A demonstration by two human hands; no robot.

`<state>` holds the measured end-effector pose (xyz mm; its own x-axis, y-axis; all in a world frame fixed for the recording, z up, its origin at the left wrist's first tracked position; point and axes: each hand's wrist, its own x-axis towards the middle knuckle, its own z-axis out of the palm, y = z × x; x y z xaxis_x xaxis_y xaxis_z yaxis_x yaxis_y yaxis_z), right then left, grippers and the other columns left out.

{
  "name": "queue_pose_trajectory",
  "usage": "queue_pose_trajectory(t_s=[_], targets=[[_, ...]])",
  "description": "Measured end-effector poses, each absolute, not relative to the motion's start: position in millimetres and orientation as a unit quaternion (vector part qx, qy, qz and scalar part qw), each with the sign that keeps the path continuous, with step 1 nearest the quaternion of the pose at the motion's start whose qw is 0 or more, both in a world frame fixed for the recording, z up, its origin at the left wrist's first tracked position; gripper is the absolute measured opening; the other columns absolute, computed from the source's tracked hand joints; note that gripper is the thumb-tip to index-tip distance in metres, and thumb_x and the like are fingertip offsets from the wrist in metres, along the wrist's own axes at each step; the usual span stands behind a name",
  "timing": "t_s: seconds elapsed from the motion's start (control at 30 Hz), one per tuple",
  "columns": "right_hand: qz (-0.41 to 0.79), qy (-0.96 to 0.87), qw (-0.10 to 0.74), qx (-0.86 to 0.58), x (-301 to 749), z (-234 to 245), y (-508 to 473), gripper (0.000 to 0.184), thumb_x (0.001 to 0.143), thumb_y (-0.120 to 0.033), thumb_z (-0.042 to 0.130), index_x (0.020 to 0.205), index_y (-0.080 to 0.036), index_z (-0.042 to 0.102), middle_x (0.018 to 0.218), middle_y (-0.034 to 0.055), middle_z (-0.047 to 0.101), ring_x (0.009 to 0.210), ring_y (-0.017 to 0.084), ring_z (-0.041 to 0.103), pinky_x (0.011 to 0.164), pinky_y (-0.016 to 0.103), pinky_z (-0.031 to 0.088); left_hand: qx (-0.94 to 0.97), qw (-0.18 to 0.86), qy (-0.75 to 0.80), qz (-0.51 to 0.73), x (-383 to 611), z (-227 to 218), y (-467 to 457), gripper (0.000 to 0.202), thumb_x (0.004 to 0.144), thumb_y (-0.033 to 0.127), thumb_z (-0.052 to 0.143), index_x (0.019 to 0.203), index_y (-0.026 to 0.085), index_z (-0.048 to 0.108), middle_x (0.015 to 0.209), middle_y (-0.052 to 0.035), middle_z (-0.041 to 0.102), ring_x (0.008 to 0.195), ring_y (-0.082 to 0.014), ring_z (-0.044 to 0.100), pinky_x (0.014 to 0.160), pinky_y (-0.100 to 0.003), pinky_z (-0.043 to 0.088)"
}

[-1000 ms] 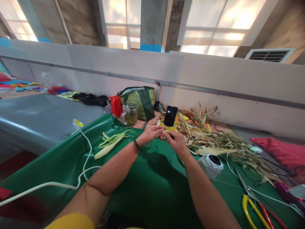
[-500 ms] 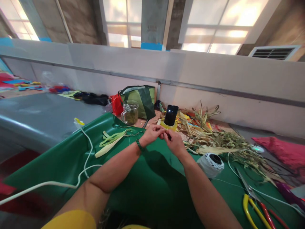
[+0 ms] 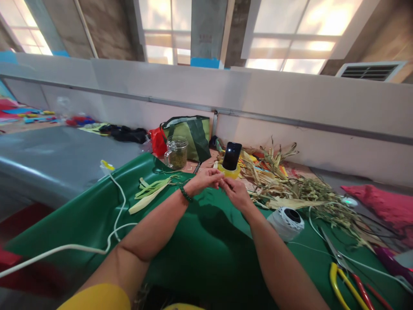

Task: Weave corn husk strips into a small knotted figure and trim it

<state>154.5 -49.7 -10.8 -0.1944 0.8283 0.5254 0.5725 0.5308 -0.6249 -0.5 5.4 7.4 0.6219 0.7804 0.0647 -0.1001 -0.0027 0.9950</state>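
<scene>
My left hand (image 3: 204, 180) and my right hand (image 3: 235, 190) meet fingertip to fingertip above the green mat (image 3: 180, 241). Both are closed in a pinch; whatever lies between the fingers is too small to make out. Just beyond them a black phone (image 3: 232, 156) leans upright on a yellow tape roll (image 3: 229, 172). Left of my left hand lies a pale green corn husk bundle (image 3: 151, 193). A spool of white thread (image 3: 285, 224) stands by my right forearm, its thread trailing right. Dry corn husks (image 3: 258, 176) are heaped past my right hand.
Scissors (image 3: 340, 262) with yellow and red handles lie at the lower right. A glass mug (image 3: 177, 153) stands before a green bag (image 3: 193, 137). A white cable (image 3: 74, 247) crosses the mat's left side. Dried plants (image 3: 314, 193) and pink cloth (image 3: 383, 204) lie at the right.
My right hand's fingers have straightened a little while staying against the left fingertips. My left wrist has shifted slightly left. Everything else looks the same.
</scene>
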Motion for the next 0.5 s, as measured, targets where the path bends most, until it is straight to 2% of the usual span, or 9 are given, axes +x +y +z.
queue_pose_trajectory(t_s=[0.13, 0.23, 0.37, 0.5], targets=[[0.063, -0.773, 0.425, -0.466, 150.8, -11.4, -55.2, 0.036, 0.090, -0.033, 0.041, 0.062, -0.019, 0.059, 0.054, 0.0000, 0.054, 0.053, 0.013, 0.048, 0.055, 0.025, 0.034, 0.677, 0.614, 0.254, 0.316, -3.3, 6.2, 10.5, 0.041, 0.064, 0.045, 0.078, 0.074, 0.011, 0.057, 0.052, 0.0027, 0.057, 0.047, -0.0062, 0.052, 0.052, -0.019, 0.040], [0.066, -0.781, 0.409, -0.468, 151.9, -11.8, -54.8, 0.038, 0.091, -0.034, 0.038, 0.061, -0.019, 0.056, 0.053, -0.0002, 0.052, 0.053, 0.013, 0.047, 0.054, 0.025, 0.033, 0.701, 0.582, 0.267, 0.315, -6.3, 7.9, 13.0, 0.035, 0.067, 0.040, 0.076, 0.076, 0.011, 0.059, 0.053, 0.0015, 0.059, 0.049, -0.0080, 0.055, 0.053, -0.019, 0.041], [0.087, -0.774, 0.370, -0.507, 161.4, -8.8, -51.3, 0.045, 0.091, -0.049, 0.040, 0.062, -0.019, 0.057, 0.054, 0.0001, 0.053, 0.053, 0.013, 0.047, 0.052, 0.025, 0.030, 0.766, 0.493, 0.296, 0.288, -6.6, 8.6, 8.9, 0.028, 0.069, 0.035, 0.071, 0.078, 0.011, 0.063, 0.054, 0.0015, 0.058, 0.049, -0.0089, 0.053, 0.050, -0.019, 0.038], [0.064, -0.750, 0.359, -0.551, 169.8, -5.8, -48.6, 0.056, 0.086, -0.062, 0.043, 0.052, -0.019, 0.052, 0.047, -0.0010, 0.046, 0.047, 0.011, 0.040, 0.047, 0.025, 0.024, 0.825, 0.424, 0.252, 0.275, -0.4, 6.2, 0.1, 0.018, 0.069, 0.028, 0.067, 0.065, 0.011, 0.061, 0.054, 0.0028, 0.055, 0.052, -0.0076, 0.049, 0.049, -0.018, 0.036]])
